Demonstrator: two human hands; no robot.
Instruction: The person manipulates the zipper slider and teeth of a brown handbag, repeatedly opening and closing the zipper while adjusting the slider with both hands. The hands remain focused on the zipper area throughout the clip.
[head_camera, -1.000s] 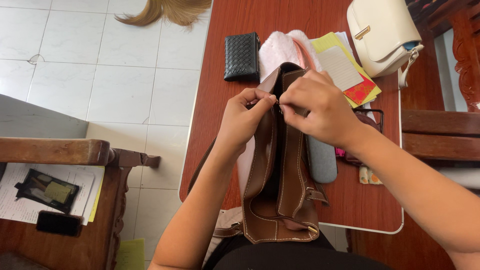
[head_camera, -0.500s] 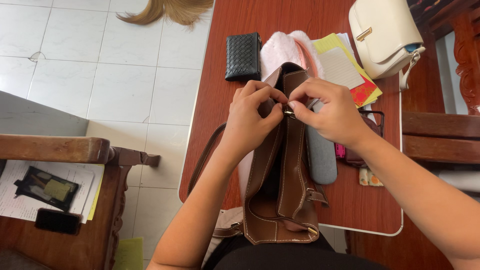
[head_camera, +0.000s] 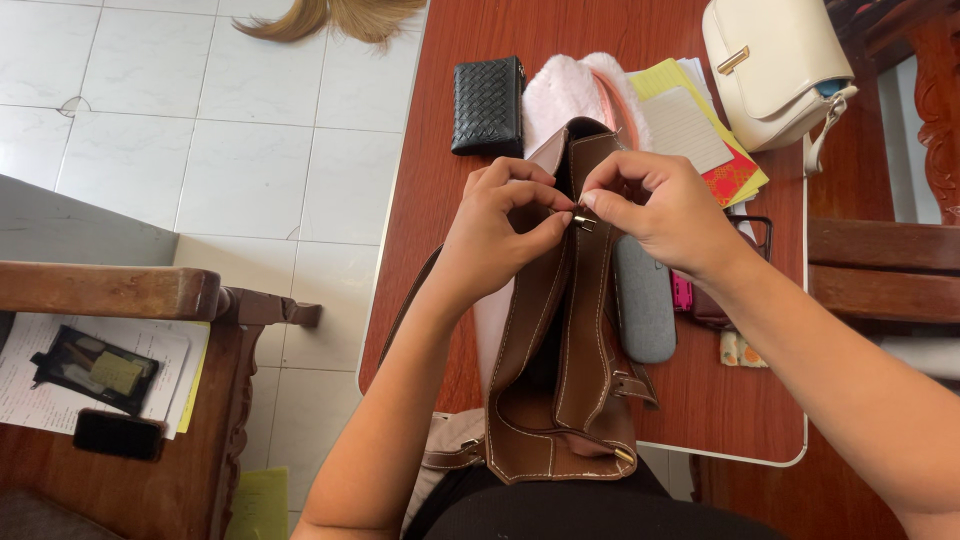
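Brown bag (head_camera: 575, 380), black woven wallet (head_camera: 487, 105)

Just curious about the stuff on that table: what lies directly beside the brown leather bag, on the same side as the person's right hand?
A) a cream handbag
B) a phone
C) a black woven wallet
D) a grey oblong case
D: the grey oblong case lies flat on the table right alongside the brown leather bag, just below the right hand.

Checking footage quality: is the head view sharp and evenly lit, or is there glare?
Head view: sharp on both hands, left hand and right hand, at the brown bag; soft daylight, mild sheen on the floor tiles, no blown glare; edges slightly stretched.
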